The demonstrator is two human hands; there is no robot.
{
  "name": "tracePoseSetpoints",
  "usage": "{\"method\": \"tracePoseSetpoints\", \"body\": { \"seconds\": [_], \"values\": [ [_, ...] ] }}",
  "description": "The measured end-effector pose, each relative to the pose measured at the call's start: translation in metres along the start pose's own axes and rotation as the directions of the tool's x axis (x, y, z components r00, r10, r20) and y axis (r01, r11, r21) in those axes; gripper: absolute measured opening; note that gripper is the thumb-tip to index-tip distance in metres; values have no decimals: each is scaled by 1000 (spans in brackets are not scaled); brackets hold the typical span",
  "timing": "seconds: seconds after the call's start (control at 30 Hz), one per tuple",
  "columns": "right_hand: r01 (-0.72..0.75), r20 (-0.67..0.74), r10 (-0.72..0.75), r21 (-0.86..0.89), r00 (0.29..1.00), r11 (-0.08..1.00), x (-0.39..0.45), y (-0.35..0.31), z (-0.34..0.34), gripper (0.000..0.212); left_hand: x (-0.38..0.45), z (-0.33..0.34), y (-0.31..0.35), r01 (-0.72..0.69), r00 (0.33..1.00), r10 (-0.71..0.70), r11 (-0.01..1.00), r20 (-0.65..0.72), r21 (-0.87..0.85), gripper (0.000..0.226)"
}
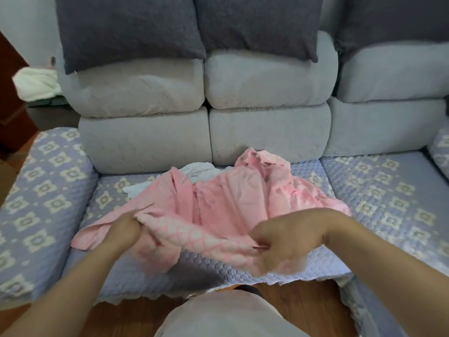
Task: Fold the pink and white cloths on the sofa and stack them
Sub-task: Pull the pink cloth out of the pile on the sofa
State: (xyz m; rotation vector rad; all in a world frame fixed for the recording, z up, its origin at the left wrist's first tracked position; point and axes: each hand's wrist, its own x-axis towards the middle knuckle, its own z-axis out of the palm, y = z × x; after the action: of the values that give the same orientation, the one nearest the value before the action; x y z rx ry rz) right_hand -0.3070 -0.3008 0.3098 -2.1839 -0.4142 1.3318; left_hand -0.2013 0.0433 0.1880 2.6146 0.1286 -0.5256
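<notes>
The grey sofa (145, 142) fills the view beyond your fingers, its seat and armrests under a lilac quilted cover (379, 190) printed with pale flower motifs. Three dark grey cushions (126, 32) lean along the backrest, well apart from your hands. The pink cloth (218, 198) lies crumpled on the middle seat, spreading away from your fingertips toward the backrest; its near edge, patterned with a white lattice, is lifted off the seat and stretched between your two hands. The white cloth (194, 170) lies behind the pink one, partly covered by it, farther from your fingers and close to the backrest. Your left hand (124, 229) grips the left end of the lifted pink edge, fingers curled round a bunched fold. Your right hand (286, 242) pinches the right end of the same edge between thumb and curled fingers, with fabric hanging just below the knuckles. A white fluffy bundle (36, 85) rests beyond the left armrest, far from either hand. Wooden floor (303, 307) shows beneath your wrists.
</notes>
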Motion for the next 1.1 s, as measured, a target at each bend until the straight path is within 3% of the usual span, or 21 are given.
{"method": "tracePoseSetpoints", "body": {
  "seconds": [0.03,0.1,0.13,0.17,0.2,0.27,0.33,0.4,0.43,0.47,0.53,0.6,0.63,0.67,0.73,0.77,0.8,0.87,0.97,1.03,1.1],
  "values": [
    [-54,54,54,-6,997,999,5,6,5,52,1,-1,8,45,995,-61,980,-78,-195,33],
    [-210,98,216,-65,972,976,24,31,15,79,5,-5,19,91,972,-196,817,-126,-570,32],
    [-316,93,327,-119,940,941,32,44,20,93,7,-9,24,79,970,-208,764,-129,-640,30],
    [-404,102,425,-175,899,898,39,57,28,96,5,-12,30,30,975,-160,780,-153,-625,25],
    [-474,115,510,-240,853,847,44,70,37,87,1,-15,36,-28,980,-88,826,-178,-564,26],
    [-568,57,614,-320,788,758,49,95,52,47,-7,-19,44,-158,977,82,900,-198,-406,29],
    [-615,-41,634,-295,772,731,51,122,65,25,-9,-19,40,-239,963,203,946,-174,-217,26],
    [-652,-199,626,-113,754,749,55,142,74,21,1,-23,24,-205,974,198,977,-110,-52,17],
    [-636,-320,617,58,719,770,55,143,77,21,5,-29,17,-167,984,170,985,-59,45,12],
    [-542,-448,586,237,675,806,56,138,78,24,8,-34,9,-136,991,136,979,11,150,25],
    [-235,-626,496,454,603,859,56,90,74,26,2,-37,5,-176,970,132,961,205,215,75],
    [-51,-624,317,405,714,913,65,20,68,23,-24,-29,20,-359,881,305,929,362,89,114],
    [16,-601,201,336,773,942,73,-15,67,22,-42,-23,34,-451,815,408,893,411,9,117],
    [70,-590,107,269,800,961,82,-47,67,20,-58,-15,43,-512,758,472,858,450,-36,108],
    [129,-626,5,168,780,977,94,-85,60,16,-74,-7,55,-597,678,558,798,479,-84,51],
    [138,-648,-3,158,762,978,94,-95,55,15,-72,-10,54,-590,686,550,804,476,-78,20],
    [152,-650,12,195,759,969,93,-96,51,16,-66,-15,46,-574,704,546,814,455,-88,8],
    [118,-553,60,280,831,953,86,-79,48,23,-58,-38,30,-533,745,552,830,375,-162,20],
    [-149,-294,183,132,938,980,100,-39,69,29,-56,-73,13,-547,783,596,796,177,-259,26],
    [-165,-374,204,134,905,977,128,-21,86,12,-68,-89,16,-527,783,606,767,142,-365,11],
    [-157,-590,245,197,769,968,152,-1,88,5,-85,-98,18,-494,767,628,709,132,-503,15]
  ]
}}
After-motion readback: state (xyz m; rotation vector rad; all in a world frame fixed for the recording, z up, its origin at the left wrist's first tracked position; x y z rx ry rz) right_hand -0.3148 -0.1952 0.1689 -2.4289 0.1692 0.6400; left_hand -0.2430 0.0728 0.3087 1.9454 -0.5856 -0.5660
